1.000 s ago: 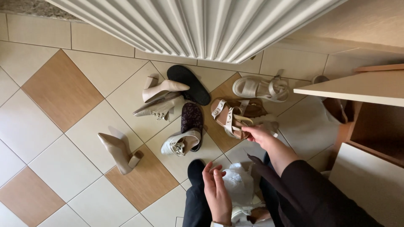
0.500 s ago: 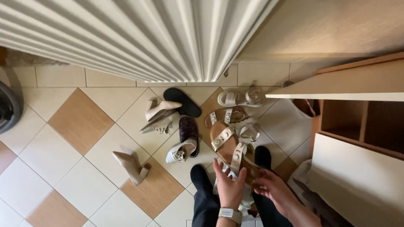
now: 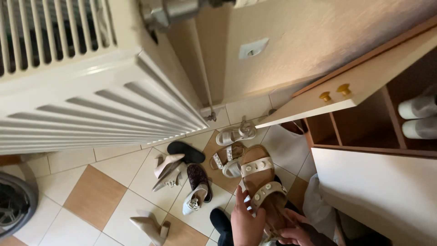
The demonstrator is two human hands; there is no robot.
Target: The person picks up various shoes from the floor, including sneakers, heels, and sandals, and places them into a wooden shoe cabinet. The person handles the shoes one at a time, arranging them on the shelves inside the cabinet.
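Tiled floor [image 3: 95, 196] below the radiator [image 3: 82, 105] carries scattered shoes; nearer me than that radiator, my left hand [image 3: 246, 223] and right hand [image 3: 296, 234] together grip a studded tan sandal [image 3: 261, 182].

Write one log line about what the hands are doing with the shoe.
left hand grips strap | right hand under heel | brown flat sandal with white studded straps lifted | above tiled floor

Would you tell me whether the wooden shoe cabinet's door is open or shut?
Open: the wooden cabinet door swings outward, exposing shelves with white shoes inside.
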